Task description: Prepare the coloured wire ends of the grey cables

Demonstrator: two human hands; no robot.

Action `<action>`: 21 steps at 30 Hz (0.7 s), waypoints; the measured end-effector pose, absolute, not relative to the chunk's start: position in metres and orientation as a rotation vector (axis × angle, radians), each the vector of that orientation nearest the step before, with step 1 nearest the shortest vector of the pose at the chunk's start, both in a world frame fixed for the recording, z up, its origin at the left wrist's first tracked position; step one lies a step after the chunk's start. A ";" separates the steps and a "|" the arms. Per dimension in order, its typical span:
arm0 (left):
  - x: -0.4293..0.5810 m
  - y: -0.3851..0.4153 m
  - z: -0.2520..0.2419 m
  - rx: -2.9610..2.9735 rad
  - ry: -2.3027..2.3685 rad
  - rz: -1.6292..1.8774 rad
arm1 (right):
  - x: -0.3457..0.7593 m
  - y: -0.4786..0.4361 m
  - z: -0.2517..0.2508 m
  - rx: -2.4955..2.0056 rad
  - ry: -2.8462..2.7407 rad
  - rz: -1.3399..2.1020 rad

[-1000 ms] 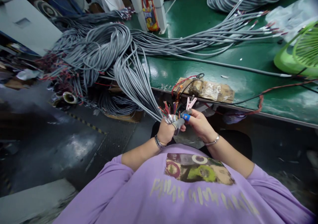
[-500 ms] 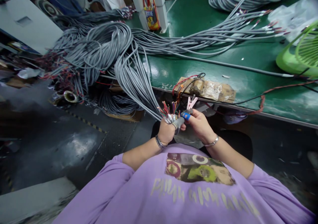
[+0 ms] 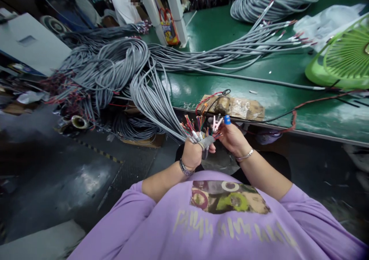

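while left hand [image 3: 192,154] fists round grey cables [image 3: 161,106] just below stripped coloured ends [image 3: 193,126], right hand [image 3: 232,137] pinches pink clip [image 3: 215,123] beside those ends, blue-capped finger raised. both hands off counter [image 3: 230,87] edge, above lap. cables run up-left into big tangled heap spilling over counter's left end. taped board [image 3: 239,108] with red and black leads just beyond hands. green fan [image 3: 343,58] far right, plastic bag [image 3: 328,21] behind it, more cable coils at back. counter top green, glossy. dark floor left; another person seated far back.
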State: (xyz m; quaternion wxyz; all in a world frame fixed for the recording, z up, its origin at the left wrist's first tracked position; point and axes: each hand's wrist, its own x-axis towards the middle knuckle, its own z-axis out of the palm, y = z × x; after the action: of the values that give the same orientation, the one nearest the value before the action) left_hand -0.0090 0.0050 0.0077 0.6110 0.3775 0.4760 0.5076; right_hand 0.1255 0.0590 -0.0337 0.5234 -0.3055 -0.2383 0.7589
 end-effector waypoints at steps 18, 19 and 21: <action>-0.008 0.010 0.005 0.826 1.133 1.114 | 0.105 0.061 -0.026 -0.611 -0.397 1.998; -0.007 0.010 0.004 0.823 1.137 1.114 | 0.105 0.062 -0.025 -0.617 -0.355 1.974; -0.007 0.010 0.003 0.827 1.140 1.108 | 0.104 0.063 -0.026 -0.610 -0.322 1.968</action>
State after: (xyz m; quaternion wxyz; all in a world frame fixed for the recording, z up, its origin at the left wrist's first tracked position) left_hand -0.0070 0.0103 0.0032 0.6249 0.3603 0.4966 0.4827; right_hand 0.1037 0.0628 -0.0259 0.5038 -0.2527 -0.1334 0.8152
